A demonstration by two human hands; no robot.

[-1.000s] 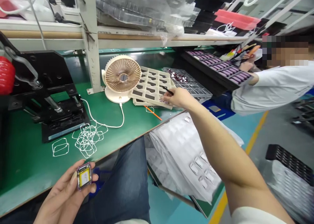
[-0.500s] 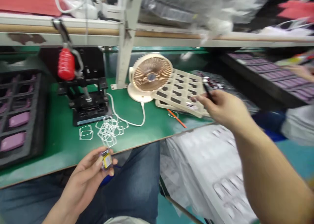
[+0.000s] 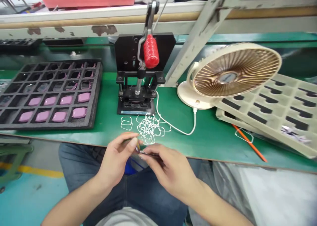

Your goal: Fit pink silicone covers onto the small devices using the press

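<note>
Both hands meet over my lap at the front edge of the green bench (image 3: pixel 99 133). My left hand (image 3: pixel 119 160) is closed on a small square part (image 3: pixel 137 149), now seen almost edge-on. My right hand (image 3: pixel 168 171) pinches a thin dark tool (image 3: pixel 148 153) whose tip touches that part. Just beyond the fingers lies a tangle of thin white wire frames (image 3: pixel 148 128). Behind it stands a black hand press (image 3: pixel 138 77) with a red handle (image 3: pixel 151 51).
A black tray (image 3: pixel 96 97) with pink parts in its cells sits at the left. A beige desk fan (image 3: pixel 230 75) and a beige cell tray (image 3: pixel 272 117) lie at the right, with an orange stick (image 3: pixel 250 143) in front. A shelf rail runs overhead.
My right hand came back from the beige tray with the dark tool and joined my left hand. The view swung left, bringing the press to the centre and the black tray into view.
</note>
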